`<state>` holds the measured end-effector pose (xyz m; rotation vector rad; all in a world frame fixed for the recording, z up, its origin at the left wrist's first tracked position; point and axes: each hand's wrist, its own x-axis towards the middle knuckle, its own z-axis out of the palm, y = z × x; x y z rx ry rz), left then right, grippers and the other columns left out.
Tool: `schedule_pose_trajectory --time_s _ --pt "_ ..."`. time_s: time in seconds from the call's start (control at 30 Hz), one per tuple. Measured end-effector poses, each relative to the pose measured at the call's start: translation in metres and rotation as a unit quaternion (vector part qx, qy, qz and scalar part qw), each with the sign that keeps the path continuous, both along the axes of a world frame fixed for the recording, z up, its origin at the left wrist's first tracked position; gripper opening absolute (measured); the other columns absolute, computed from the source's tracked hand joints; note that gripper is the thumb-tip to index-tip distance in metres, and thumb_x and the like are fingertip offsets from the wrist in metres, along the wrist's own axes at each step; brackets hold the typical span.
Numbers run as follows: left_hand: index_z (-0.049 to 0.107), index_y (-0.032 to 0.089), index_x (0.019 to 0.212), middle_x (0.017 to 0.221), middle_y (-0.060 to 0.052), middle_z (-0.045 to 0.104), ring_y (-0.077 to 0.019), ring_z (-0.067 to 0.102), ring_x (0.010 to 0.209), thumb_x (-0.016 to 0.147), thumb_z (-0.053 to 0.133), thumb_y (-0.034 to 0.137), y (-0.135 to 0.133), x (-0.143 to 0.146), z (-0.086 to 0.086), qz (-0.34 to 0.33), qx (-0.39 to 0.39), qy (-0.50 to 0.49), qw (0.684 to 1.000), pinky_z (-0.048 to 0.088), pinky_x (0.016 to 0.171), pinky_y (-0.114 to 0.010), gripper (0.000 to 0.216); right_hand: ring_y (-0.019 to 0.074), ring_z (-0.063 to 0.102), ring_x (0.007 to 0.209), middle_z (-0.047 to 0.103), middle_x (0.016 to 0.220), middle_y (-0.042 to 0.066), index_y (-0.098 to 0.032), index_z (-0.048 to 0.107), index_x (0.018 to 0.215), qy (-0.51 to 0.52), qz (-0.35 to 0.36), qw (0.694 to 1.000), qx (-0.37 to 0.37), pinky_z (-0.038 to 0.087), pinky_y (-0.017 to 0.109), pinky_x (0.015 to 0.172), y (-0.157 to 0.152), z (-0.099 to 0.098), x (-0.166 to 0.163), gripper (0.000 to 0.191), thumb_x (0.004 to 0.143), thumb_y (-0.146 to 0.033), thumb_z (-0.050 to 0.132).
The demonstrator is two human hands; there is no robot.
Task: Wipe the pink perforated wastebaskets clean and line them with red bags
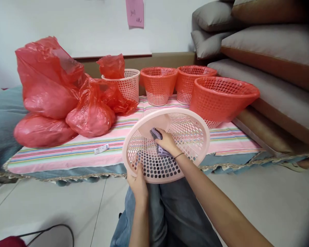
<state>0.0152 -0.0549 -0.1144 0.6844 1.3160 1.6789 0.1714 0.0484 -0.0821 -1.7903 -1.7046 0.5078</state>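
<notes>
- striped cover point(54, 160): spread over a low seat against the wall; pink with coloured bands.
- cushions point(273, 44): grey and brown, stacked high on the right.
- red plastic bags point(51, 75): bulging, piled at the left end of the cover, one on top of another, a smaller one beside them.
- three lined baskets point(221, 99): upright along the back and right, red plastic pulled over the rims, pale mesh showing below.
- pale pink basket point(206, 133): tilted, mouth toward the wearer, above the lap at the front edge of the seat. couldn't tell if it touched the seat or the knees.
- rear basket point(130, 85): pale mesh, upright behind the bags, red plastic poking out of the top.
- left hand point(138, 183): gripped the near left rim of the pale pink basket, fingertips visible through the mesh.
- right hand point(168, 141): inside the same basket, pinching the rag; dark band on the wrist.
- pink note point(135, 13): on the wall, handwritten.
- rag point(163, 151): purple-grey, bunched, partly hidden by the right hand.
- white strip point(101, 149): flat on the cover, left of the basket; print too small to read.
</notes>
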Motion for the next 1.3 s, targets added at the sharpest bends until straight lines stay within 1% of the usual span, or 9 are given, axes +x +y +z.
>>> schedule_pose_trajectory --time_s 0.13,0.2,0.33,0.5,0.63,0.83,0.97,1.1,1.3 --pt "0.076 0.014 0.105 0.114 -0.015 0.076 -0.033 0.068 0.119 0.078 0.077 0.046 0.003 -0.026 -0.002 -0.042 -0.043 0.107 0.992 0.048 0.11 -0.05 0.042 0.0367 0.043 0.142 0.045 0.158 0.009 -0.027 0.047 0.151 -0.12 0.037 0.989 -0.078 0.034 0.057 0.115 0.023 -0.029 -0.02 0.067 0.088 -0.038 0.063" --pt "0.076 0.015 0.105 0.114 -0.015 0.076 -0.0332 0.066 0.119 0.078 0.077 0.048 0.007 -0.035 0.002 -0.039 -0.018 0.172 0.984 0.047 0.11 -0.049 0.043 0.0416 0.034 0.146 0.037 0.164 0.009 -0.03 0.043 0.154 -0.148 0.042 0.983 -0.1 0.029 0.065 0.114 0.023 -0.04 -0.024 0.07 0.089 -0.045 0.062" --pt "0.069 0.019 0.125 0.131 -0.013 0.069 -0.0288 0.063 0.126 0.086 0.071 0.046 0.014 -0.03 0.007 0.004 0.094 0.206 0.974 0.045 0.112 -0.043 0.047 0.04 0.032 0.147 0.032 0.166 0.007 -0.032 0.038 0.157 -0.181 0.056 0.975 -0.116 0.028 0.064 0.115 0.022 -0.043 -0.022 0.069 0.092 -0.051 0.055" --pt "0.067 0.02 0.13 0.138 -0.013 0.065 -0.0277 0.061 0.13 0.096 0.061 0.039 0.012 -0.008 -0.004 0.01 0.136 0.125 0.983 0.045 0.114 -0.044 0.039 0.0375 0.038 0.143 0.045 0.159 0.003 -0.03 0.056 0.145 -0.183 0.067 0.975 -0.105 0.031 0.057 0.116 0.012 -0.034 -0.02 0.053 0.093 -0.043 0.054" --pt "0.066 0.022 0.129 0.14 -0.012 0.064 -0.0301 0.059 0.132 0.096 0.06 0.037 0.009 -0.001 -0.013 0.044 0.142 0.096 0.984 0.044 0.115 -0.049 0.037 0.0351 0.041 0.142 0.046 0.158 0.002 -0.031 0.055 0.146 -0.181 0.093 0.974 -0.097 0.032 0.053 0.116 -0.029 -0.027 -0.02 0.053 0.093 -0.038 0.054" --pt "0.069 0.019 0.121 0.134 -0.016 0.067 -0.0329 0.063 0.127 0.09 0.064 0.046 0.009 -0.004 -0.026 0.088 0.044 0.071 0.993 0.047 0.112 -0.049 0.041 0.0409 0.039 0.143 0.047 0.158 0.002 -0.033 0.059 0.143 -0.152 0.156 0.972 -0.086 0.035 0.061 0.113 -0.129 -0.017 -0.014 0.061 0.083 -0.026 0.059" --pt "0.07 0.014 0.119 0.131 -0.017 0.069 -0.0326 0.065 0.124 0.086 0.068 0.049 0.012 -0.009 -0.037 0.105 0.027 0.063 0.992 0.05 0.109 -0.047 0.048 0.0399 0.043 0.141 0.049 0.156 -0.001 -0.037 0.06 0.141 -0.096 0.167 0.977 -0.092 0.034 0.064 0.115 -0.166 -0.009 -0.009 0.07 0.074 -0.019 0.061" --pt "0.071 0.013 0.117 0.131 -0.018 0.069 -0.0326 0.067 0.121 0.086 0.069 0.049 0.013 -0.011 -0.039 0.108 0.035 0.046 0.993 0.051 0.107 -0.047 0.048 0.0324 0.056 0.133 0.055 0.151 0.005 -0.029 0.062 0.14 -0.018 0.152 0.988 -0.026 0.042 0.057 0.114 -0.15 -0.001 -0.001 0.071 0.071 -0.012 0.058" --pt "0.071 0.018 0.121 0.131 -0.014 0.07 -0.029 0.066 0.124 0.091 0.064 0.048 0.009 -0.011 -0.038 0.061 0.075 0.079 0.992 0.051 0.108 -0.043 0.043 0.0294 0.056 0.133 0.062 0.143 0.007 -0.022 0.068 0.133 -0.037 0.062 0.993 0.091 0.04 0.048 0.117 -0.055 0.006 0.002 0.062 0.073 -0.009 0.058"
